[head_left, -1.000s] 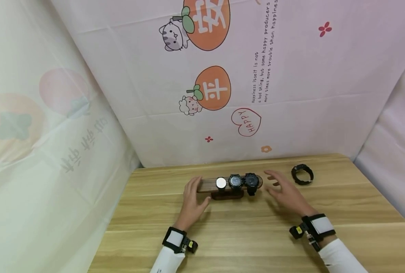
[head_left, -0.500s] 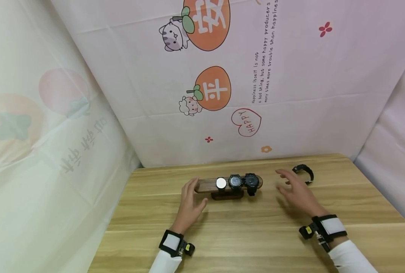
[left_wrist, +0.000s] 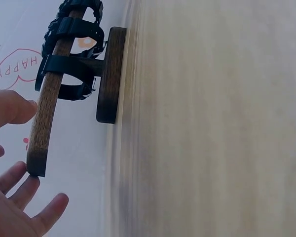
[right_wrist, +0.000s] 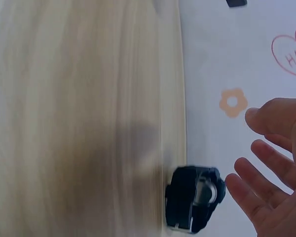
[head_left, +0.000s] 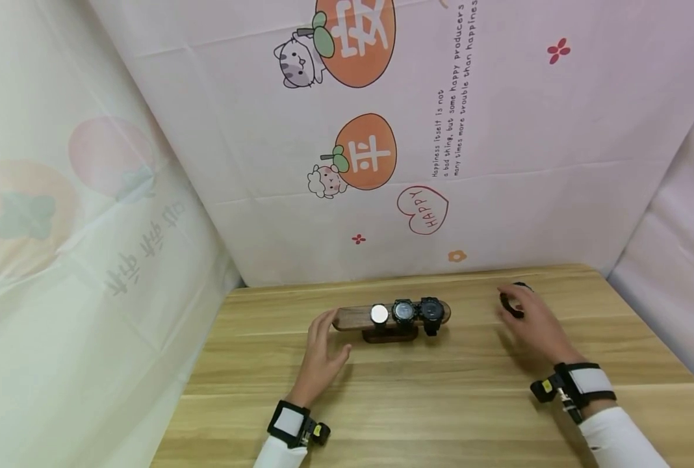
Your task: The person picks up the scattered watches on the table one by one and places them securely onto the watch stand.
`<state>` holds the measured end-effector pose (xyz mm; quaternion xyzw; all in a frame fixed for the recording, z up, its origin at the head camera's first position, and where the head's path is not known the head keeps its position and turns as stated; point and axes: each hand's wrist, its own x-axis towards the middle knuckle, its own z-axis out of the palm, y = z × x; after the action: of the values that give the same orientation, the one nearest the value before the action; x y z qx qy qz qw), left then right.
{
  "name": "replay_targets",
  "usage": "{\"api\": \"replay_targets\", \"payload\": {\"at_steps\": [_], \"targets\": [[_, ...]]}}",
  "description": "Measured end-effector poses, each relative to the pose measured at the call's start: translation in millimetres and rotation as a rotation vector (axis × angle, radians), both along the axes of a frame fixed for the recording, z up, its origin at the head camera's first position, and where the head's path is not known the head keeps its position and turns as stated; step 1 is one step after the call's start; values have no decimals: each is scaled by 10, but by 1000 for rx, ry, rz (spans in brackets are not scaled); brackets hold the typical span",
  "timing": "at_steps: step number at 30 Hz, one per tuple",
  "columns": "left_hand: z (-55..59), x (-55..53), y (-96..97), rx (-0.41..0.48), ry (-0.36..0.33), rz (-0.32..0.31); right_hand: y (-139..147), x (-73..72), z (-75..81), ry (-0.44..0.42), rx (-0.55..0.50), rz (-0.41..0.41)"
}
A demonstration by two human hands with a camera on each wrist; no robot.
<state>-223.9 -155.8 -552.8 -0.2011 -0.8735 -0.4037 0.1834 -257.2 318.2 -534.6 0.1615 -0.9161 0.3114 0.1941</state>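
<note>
Fingers (right_wrist: 249, 192) of the right hand (head_left: 537, 328) spread, not gripping, right at the loose black watch (right_wrist: 181, 197); contact can't be told. That watch sits at the back right of the bench (head_left: 417, 403), band in a loop, part hidden behind the hand in the head view. Left hand (head_left: 319, 361) also relaxed, thumb apart, fingertips at the left end of the wooden bar (head_left: 354, 318), holding nothing; they look to touch the end in the left wrist view. Bar stands on a dark base (head_left: 389, 336), well left of the loose watch. Three watches strapped around it, middle to right end: bright-faced watch (head_left: 379, 314), grey-dial watch (head_left: 404, 311), black-dial watch (head_left: 431, 309), the last two close together. White printed cloth (head_left: 499, 162) behind, with a red HAPPY heart (head_left: 422, 210). White sleeves (head_left: 622, 442) on both arms.
</note>
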Motion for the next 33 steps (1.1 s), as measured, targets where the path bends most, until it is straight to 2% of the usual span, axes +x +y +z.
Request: {"api": "replay_targets", "payload": {"at_steps": [6, 10, 17, 25, 33], "targets": [[-6, 20, -38, 28, -58, -2, 145, -62, 20, -65, 5, -34], [0, 29, -55, 55, -90, -11, 222, -98, 31, -66, 2, -62], [-2, 49, -61, 77, -75, -33, 346, -160, -29, -59, 7, -114], [-1, 69, -67, 80, -63, -28, 433, -192, -118, -57, 24, -180], [-14, 80, -99, 55, -90, -5, 520, -219, -127, -170, 9, -211]]}}
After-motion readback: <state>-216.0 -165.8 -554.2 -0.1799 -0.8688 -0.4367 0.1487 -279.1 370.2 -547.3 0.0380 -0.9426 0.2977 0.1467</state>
